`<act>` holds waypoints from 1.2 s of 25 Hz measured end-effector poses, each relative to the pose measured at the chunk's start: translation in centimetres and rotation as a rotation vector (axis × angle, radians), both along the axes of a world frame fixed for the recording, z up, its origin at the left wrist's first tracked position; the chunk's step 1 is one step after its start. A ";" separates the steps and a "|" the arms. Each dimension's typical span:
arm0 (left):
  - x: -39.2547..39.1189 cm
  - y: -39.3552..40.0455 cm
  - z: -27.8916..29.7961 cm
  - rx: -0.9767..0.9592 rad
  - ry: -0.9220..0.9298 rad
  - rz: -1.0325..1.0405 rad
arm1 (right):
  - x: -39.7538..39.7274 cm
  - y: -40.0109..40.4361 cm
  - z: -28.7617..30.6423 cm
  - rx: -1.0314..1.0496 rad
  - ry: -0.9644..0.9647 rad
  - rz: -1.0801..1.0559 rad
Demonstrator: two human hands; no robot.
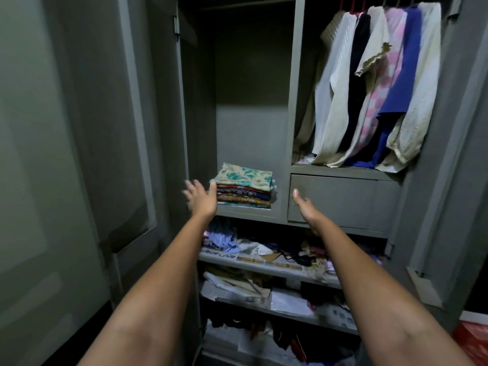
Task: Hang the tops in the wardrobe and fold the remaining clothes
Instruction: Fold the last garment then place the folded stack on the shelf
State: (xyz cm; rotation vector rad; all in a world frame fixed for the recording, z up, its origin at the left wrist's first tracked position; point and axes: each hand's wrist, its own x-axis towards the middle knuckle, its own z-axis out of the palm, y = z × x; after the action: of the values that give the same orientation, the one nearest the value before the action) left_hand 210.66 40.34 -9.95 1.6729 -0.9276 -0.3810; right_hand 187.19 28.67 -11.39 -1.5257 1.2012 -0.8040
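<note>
A stack of folded patterned clothes (244, 186) lies on a shelf in the left half of the grey wardrobe (290, 101). My left hand (200, 198) is stretched out with spread fingers at the stack's left side, its thumb at the stack's edge. My right hand (306, 208) reaches forward with straight fingers in front of the closed grey drawer (343, 202), to the right of the stack, holding nothing. Several tops (375, 85) in white, black, pink and blue hang on hangers from the rail at the upper right.
The wardrobe's left door (79, 154) stands open at my left. Lower shelves (264, 265) hold loose crumpled clothes, papers and cables. A red object (472, 342) shows at the bottom right corner.
</note>
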 end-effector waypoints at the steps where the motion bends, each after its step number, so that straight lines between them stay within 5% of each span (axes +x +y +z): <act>1: 0.8 0.9 -0.6 0.035 -0.115 0.279 | 1.1 0.6 -0.1 0.010 -0.007 0.032; 5: 5.2 6.0 -1.1 -0.053 -0.026 0.835 | 6.1 2.7 0.1 0.037 -0.013 0.173; 13: 13.0 8.7 -2.1 -0.136 0.256 0.873 | 10.4 3.3 -1.0 0.035 -0.004 0.188; 21: 5.9 5.8 -4.3 -0.128 0.037 0.890 | 9.3 3.5 -1.8 -0.095 -0.089 -0.033; 30: -1.1 2.7 -8.1 -0.096 -0.624 0.631 | 2.6 5.3 -4.4 -0.539 0.199 -0.458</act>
State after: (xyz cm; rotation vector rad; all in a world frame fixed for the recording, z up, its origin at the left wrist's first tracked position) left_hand 209.58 43.05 -18.08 1.9197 -0.7726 0.6324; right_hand 189.76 33.94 -15.76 -1.8136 1.6001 -1.3898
